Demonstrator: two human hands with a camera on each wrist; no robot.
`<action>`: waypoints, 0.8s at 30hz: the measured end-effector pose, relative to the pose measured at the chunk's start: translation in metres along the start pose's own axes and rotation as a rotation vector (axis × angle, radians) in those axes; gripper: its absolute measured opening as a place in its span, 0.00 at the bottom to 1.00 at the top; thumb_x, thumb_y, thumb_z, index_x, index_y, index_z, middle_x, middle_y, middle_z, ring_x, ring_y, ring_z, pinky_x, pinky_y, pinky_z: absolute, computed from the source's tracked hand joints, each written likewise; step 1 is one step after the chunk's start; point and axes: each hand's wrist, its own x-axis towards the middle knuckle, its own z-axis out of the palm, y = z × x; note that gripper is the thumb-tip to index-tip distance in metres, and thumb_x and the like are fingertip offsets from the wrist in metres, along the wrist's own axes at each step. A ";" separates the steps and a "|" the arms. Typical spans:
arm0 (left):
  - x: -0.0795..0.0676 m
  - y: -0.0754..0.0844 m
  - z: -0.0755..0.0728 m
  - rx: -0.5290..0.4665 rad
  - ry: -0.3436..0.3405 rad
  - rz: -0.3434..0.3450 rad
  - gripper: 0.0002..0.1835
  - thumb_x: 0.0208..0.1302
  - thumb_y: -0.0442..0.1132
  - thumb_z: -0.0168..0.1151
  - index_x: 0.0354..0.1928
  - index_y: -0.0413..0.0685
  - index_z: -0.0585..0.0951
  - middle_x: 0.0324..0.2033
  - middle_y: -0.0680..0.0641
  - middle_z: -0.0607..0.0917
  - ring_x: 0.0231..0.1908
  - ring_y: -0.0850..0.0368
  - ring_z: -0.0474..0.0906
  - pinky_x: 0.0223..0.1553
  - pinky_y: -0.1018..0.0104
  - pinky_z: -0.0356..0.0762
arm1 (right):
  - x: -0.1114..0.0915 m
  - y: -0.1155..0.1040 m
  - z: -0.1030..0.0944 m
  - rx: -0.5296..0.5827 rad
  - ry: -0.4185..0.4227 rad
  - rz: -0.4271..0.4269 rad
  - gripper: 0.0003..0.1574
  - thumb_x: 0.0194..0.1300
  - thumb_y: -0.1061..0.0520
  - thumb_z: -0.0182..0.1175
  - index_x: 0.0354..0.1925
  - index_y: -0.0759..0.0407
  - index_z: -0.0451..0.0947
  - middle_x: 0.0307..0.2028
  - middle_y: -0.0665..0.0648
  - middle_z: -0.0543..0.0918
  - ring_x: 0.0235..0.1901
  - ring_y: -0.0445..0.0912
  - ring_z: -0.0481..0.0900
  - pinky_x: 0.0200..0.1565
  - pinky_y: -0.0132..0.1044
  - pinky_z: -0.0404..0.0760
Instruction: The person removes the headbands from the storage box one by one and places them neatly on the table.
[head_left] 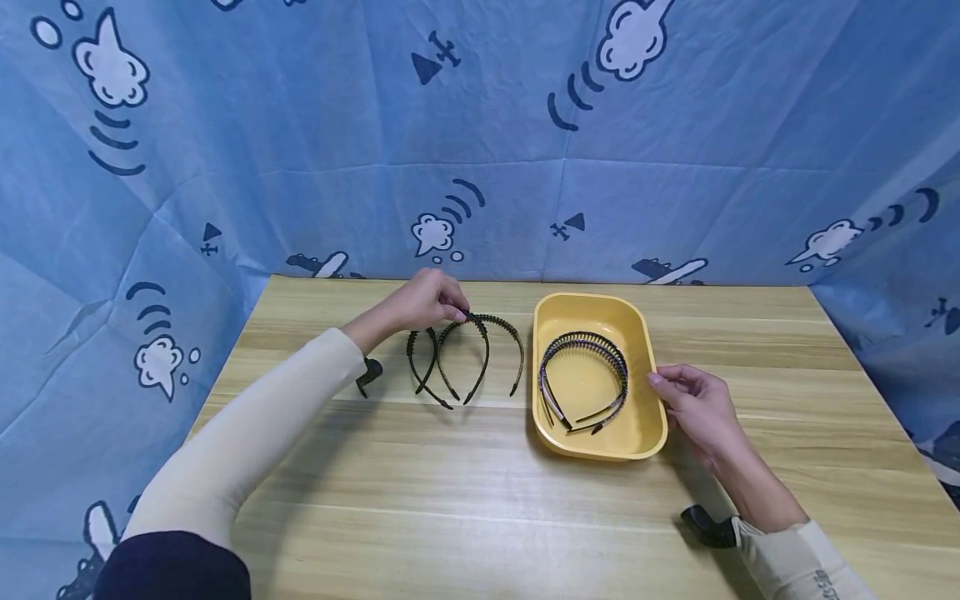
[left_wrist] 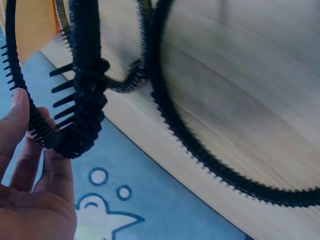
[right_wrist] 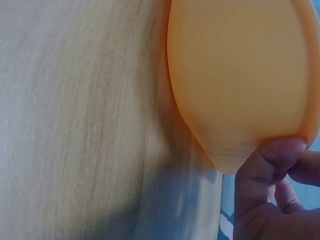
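Observation:
My left hand (head_left: 429,302) pinches the top of a black toothed headband (head_left: 486,354) between thumb and fingers, its two ends pointing down toward me. In the left wrist view, the held headband (left_wrist: 87,100) shows its comb teeth close to the lens. Beside it on the table are a dark headband with a gold-brown sheen (head_left: 517,343) and another black headband (head_left: 412,357). At the right, my right hand (head_left: 697,408) grips the side rim of a yellow plastic bin (head_left: 587,299), thumb on the edge. Several dark toothed headbands (head_left: 585,337) lie together inside the bin.
Everything stands on a light wooden table (head_left: 450,500). A blue patterned cloth (head_left: 480,125) hangs behind the table's back edge and along both sides. Small black pieces sit at my left wrist (head_left: 370,372) and right wrist (head_left: 708,527).

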 end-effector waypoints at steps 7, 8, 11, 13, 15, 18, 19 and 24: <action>-0.009 -0.016 -0.007 0.001 0.006 -0.043 0.08 0.60 0.35 0.70 0.41 0.43 0.89 0.41 0.46 0.89 0.42 0.52 0.83 0.44 0.61 0.83 | -0.001 0.001 0.001 0.038 -0.003 -0.007 0.05 0.69 0.57 0.62 0.41 0.58 0.77 0.29 0.45 0.84 0.30 0.37 0.83 0.31 0.33 0.86; -0.010 -0.018 -0.009 0.001 0.010 -0.048 0.08 0.60 0.35 0.70 0.41 0.43 0.89 0.42 0.46 0.89 0.43 0.51 0.83 0.44 0.61 0.83 | -0.001 0.001 0.001 0.038 -0.004 -0.009 0.06 0.69 0.57 0.62 0.41 0.58 0.77 0.29 0.45 0.84 0.30 0.37 0.83 0.31 0.33 0.86; -0.014 -0.022 -0.012 -0.006 0.017 -0.059 0.08 0.59 0.34 0.70 0.41 0.41 0.89 0.42 0.44 0.89 0.44 0.49 0.83 0.47 0.58 0.83 | -0.001 0.001 0.001 0.024 -0.001 -0.010 0.08 0.69 0.56 0.62 0.42 0.59 0.77 0.29 0.45 0.84 0.30 0.37 0.83 0.32 0.33 0.86; -0.016 -0.025 -0.013 -0.003 0.022 -0.062 0.09 0.59 0.33 0.70 0.42 0.41 0.88 0.43 0.43 0.89 0.46 0.48 0.83 0.50 0.57 0.82 | -0.001 0.001 0.001 0.005 0.005 -0.003 0.10 0.69 0.55 0.62 0.43 0.60 0.76 0.29 0.45 0.84 0.31 0.37 0.83 0.32 0.33 0.86; -0.018 -0.029 -0.015 -0.004 0.021 -0.065 0.09 0.59 0.33 0.70 0.42 0.39 0.88 0.43 0.42 0.88 0.47 0.47 0.83 0.51 0.56 0.82 | -0.002 0.001 0.001 -0.016 0.011 0.003 0.12 0.69 0.54 0.62 0.44 0.61 0.76 0.30 0.44 0.84 0.31 0.37 0.83 0.33 0.33 0.86; -0.021 -0.034 -0.016 -0.004 0.026 -0.072 0.10 0.59 0.32 0.70 0.43 0.39 0.88 0.44 0.42 0.88 0.48 0.47 0.83 0.52 0.55 0.82 | -0.002 0.001 0.000 -0.021 0.008 0.005 0.14 0.69 0.54 0.62 0.46 0.63 0.75 0.31 0.45 0.84 0.32 0.37 0.84 0.34 0.34 0.87; -0.022 -0.036 -0.017 -0.003 0.030 -0.077 0.10 0.59 0.32 0.70 0.43 0.39 0.88 0.44 0.42 0.88 0.48 0.47 0.83 0.52 0.55 0.82 | -0.002 0.001 0.000 -0.024 0.003 -0.001 0.14 0.69 0.54 0.61 0.45 0.63 0.75 0.31 0.45 0.84 0.32 0.37 0.84 0.34 0.34 0.87; -0.026 -0.044 -0.023 -0.006 0.049 -0.101 0.10 0.59 0.32 0.70 0.43 0.40 0.88 0.45 0.42 0.88 0.48 0.46 0.83 0.52 0.54 0.82 | 0.000 0.002 0.001 0.025 -0.014 -0.011 0.10 0.69 0.57 0.61 0.44 0.63 0.76 0.30 0.46 0.85 0.31 0.39 0.84 0.32 0.35 0.87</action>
